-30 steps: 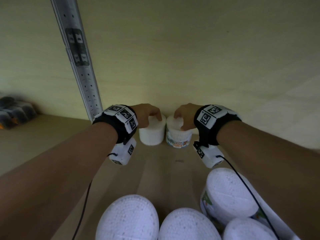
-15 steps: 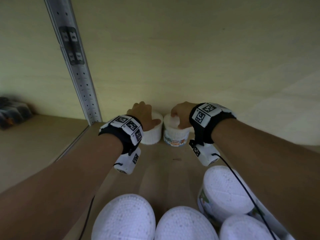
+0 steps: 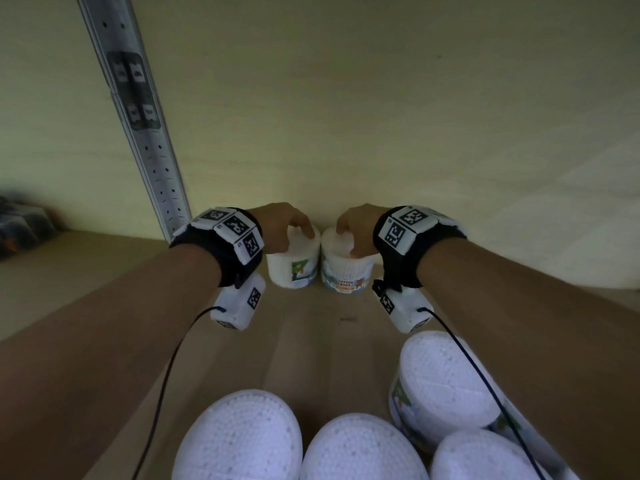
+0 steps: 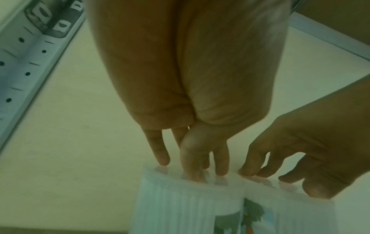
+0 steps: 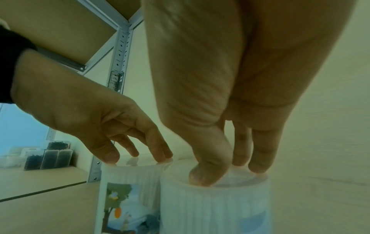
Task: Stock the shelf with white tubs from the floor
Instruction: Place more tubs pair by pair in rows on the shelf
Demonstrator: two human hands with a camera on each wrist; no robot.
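Two white tubs stand side by side at the back of the wooden shelf (image 3: 311,344), close to the pale back panel. My left hand (image 3: 287,226) lies over the left tub (image 3: 292,268), whose tree picture faces front right. In the left wrist view its fingertips (image 4: 163,159) and thumb rest on that tub's clear lid (image 4: 180,205). My right hand (image 3: 353,230) lies over the right tub (image 3: 346,271), labelled COTTON BUDS. The right wrist view shows this hand's thumb (image 5: 202,177) and fingertips on top of the lid (image 5: 210,209), not round its sides.
Several more white tubs (image 3: 239,438) stand at the shelf's front, under my forearms; one (image 3: 443,379) sits higher on the right. A perforated metal upright (image 3: 149,143) rises at the back left. Dark boxes (image 3: 20,230) stand on the neighbouring shelf bay.
The left tub's tree picture has turned into view; a second ago that side was plain white. Both hands stay on the tub tops at the back of the shelf.
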